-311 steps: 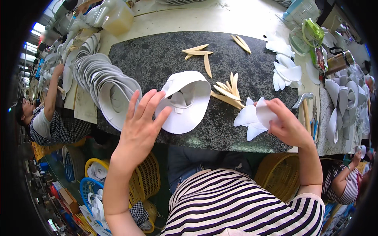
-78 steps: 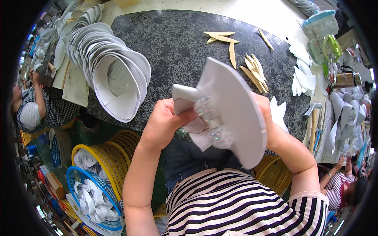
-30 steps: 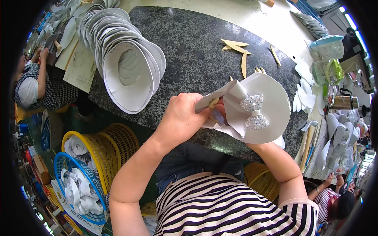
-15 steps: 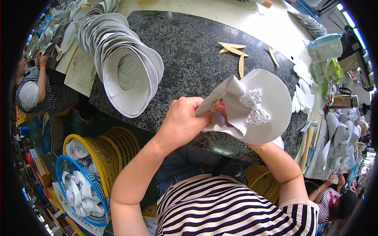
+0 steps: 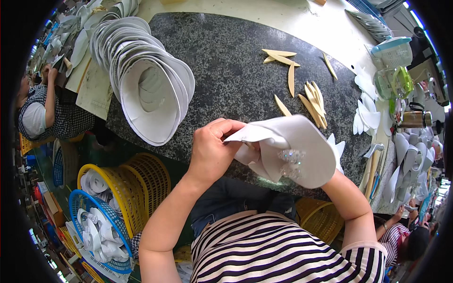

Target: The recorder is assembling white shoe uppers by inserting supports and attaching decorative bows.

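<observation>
Head view – left hand [image 5: 212, 153] pinching white hat piece [image 5: 297, 148]

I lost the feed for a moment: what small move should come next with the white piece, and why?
Probably press the folded edge flat. The left hand pinches the fold of the white curved piece above the dark table; the right hand is hidden behind it, and the glittery bow faces up.
</observation>
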The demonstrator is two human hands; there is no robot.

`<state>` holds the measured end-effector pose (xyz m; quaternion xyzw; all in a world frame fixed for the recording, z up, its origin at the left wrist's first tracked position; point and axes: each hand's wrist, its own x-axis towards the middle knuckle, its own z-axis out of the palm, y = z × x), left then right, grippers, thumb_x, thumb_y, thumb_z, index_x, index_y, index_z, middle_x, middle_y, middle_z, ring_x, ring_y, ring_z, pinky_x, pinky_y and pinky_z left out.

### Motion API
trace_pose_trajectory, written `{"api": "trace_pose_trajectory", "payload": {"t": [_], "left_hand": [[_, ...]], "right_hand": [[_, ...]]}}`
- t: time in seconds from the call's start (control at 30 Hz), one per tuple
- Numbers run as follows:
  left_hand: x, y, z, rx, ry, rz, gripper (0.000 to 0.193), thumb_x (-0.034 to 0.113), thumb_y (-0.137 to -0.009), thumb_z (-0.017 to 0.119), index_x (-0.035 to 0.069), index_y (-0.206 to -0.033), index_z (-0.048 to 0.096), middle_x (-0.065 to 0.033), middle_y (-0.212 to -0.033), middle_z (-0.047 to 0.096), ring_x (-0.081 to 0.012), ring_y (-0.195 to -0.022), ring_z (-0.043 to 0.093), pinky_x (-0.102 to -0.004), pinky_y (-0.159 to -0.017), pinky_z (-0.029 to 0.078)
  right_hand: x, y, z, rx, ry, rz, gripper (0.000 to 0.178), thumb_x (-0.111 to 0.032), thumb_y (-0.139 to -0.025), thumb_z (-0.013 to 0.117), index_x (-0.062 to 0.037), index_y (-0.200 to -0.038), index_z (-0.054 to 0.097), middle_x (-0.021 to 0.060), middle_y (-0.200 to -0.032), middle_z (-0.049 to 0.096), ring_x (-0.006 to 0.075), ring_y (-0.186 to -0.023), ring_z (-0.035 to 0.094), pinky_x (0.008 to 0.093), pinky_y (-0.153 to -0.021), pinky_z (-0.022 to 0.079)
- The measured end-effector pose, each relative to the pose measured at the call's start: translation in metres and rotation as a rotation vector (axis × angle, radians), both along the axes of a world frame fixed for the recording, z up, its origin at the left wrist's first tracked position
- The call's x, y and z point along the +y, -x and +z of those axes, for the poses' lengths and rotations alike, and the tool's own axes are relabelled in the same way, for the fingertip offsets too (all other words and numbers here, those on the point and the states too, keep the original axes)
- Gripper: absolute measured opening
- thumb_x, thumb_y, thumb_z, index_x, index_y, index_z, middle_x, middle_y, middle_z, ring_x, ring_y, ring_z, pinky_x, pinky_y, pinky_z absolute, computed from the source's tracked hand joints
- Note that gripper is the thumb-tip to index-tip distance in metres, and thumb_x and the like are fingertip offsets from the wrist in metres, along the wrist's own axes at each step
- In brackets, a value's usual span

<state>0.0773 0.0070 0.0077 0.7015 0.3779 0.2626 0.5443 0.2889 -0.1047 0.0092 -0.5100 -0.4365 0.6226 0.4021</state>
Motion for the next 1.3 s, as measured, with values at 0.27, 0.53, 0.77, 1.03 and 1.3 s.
{"api": "trace_pose_trajectory", "payload": {"t": [0.27,0.53,0.77,1.03,1.3], "left_hand": [[-0.002,0.0,0.0,0.072,-0.123,0.013,0.017,-0.001,-0.079,0.076,-0.001,-0.097,0.076,-0.0093,-0.086,0.073,-0.0175,-0.076,0.07,-0.0294,-0.07,0.053],[-0.003,0.002,-0.006,0.013,-0.108,-0.001,0.021,-0.004,-0.079,0.076,0.0,-0.1,0.075,-0.0086,-0.09,0.072,-0.0171,-0.077,0.069,-0.0285,-0.071,0.053],[-0.002,0.004,-0.013,0.009,-0.192,-0.023,0.027,-0.006,-0.079,0.075,0.001,-0.105,0.073,-0.007,-0.097,0.071,-0.0165,-0.084,0.068,-0.0282,-0.073,0.054],[-0.001,0.005,-0.014,-0.012,-0.187,-0.031,0.025,-0.006,-0.079,0.073,0.001,-0.103,0.073,-0.0082,-0.096,0.07,-0.0182,-0.083,0.069,-0.0291,-0.074,0.054],[0.002,-0.001,-0.002,0.073,-0.247,-0.025,0.011,0.003,-0.078,0.074,0.003,-0.089,0.073,-0.0113,-0.085,0.071,-0.0294,-0.077,0.07,-0.036,-0.07,0.056]], "right_hand": [[0.006,0.002,-0.007,-0.175,-0.096,0.106,0.047,-0.01,-0.092,0.074,-0.0028,-0.136,0.061,0.0059,-0.124,0.068,0.014,-0.113,0.064,0.0273,-0.098,0.051],[0.012,0.003,0.015,0.012,0.054,0.055,0.05,-0.01,-0.094,0.071,-0.0009,-0.142,0.057,0.0099,-0.131,0.065,0.0162,-0.118,0.064,0.0291,-0.097,0.055],[0.008,-0.008,-0.006,-0.025,0.059,0.067,0.047,-0.012,-0.096,0.069,-0.0006,-0.141,0.058,0.0108,-0.131,0.065,0.0163,-0.117,0.064,0.0284,-0.097,0.056],[0.008,0.0,-0.009,0.029,-0.01,0.039,0.043,-0.013,-0.097,0.068,-0.0012,-0.138,0.06,0.0095,-0.131,0.065,0.0157,-0.118,0.063,0.0301,-0.101,0.052],[0.011,-0.007,-0.022,-0.444,-0.263,0.266,0.047,-0.017,-0.073,0.076,-0.0052,-0.118,0.068,0.0151,-0.121,0.065,0.0356,-0.114,0.061,0.0468,-0.099,0.048]]}}
